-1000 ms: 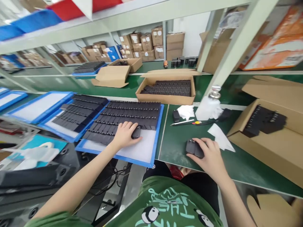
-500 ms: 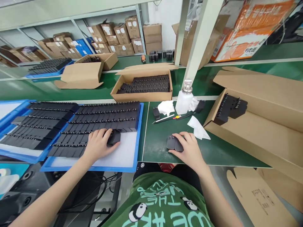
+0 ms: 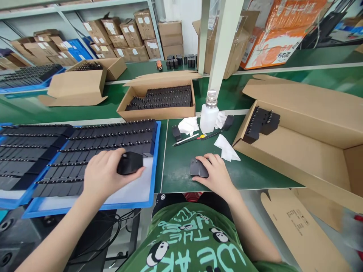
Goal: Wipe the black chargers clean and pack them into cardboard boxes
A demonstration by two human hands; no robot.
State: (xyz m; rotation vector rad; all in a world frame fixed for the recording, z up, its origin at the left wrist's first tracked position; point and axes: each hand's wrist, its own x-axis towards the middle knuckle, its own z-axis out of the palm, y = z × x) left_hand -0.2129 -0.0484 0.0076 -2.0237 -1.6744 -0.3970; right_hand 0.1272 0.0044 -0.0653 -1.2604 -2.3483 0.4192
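Observation:
My left hand (image 3: pixel 103 172) is closed around a black power adapter (image 3: pixel 129 163), held over the blue-rimmed tray (image 3: pixel 154 166). Under and beyond that hand, rows of similar black adapters (image 3: pixel 113 138) fill much of the tray, their metal pins showing. On the green table, my right hand (image 3: pixel 214 172) grips two dark power adapters (image 3: pixel 199 168) standing side by side, with thumb and fingers at their edges. Small pins show on top of the left one. The right one is partly covered by my fingers.
A white pump bottle (image 3: pixel 209 118), crumpled tissues (image 3: pixel 188 125), a folded tissue (image 3: pixel 227 148) and a thin pen-like tool (image 3: pixel 185 139) lie beyond my right hand. An open carton (image 3: pixel 306 172) with a few adapters stands at right. Another carton (image 3: pixel 161 113), holding rows of adapters, sits behind.
My left hand has lifted an adapter up from the tray, and it now shows larger and nearer. My right hand keeps its grip on the pair. The whole view has shifted slightly.

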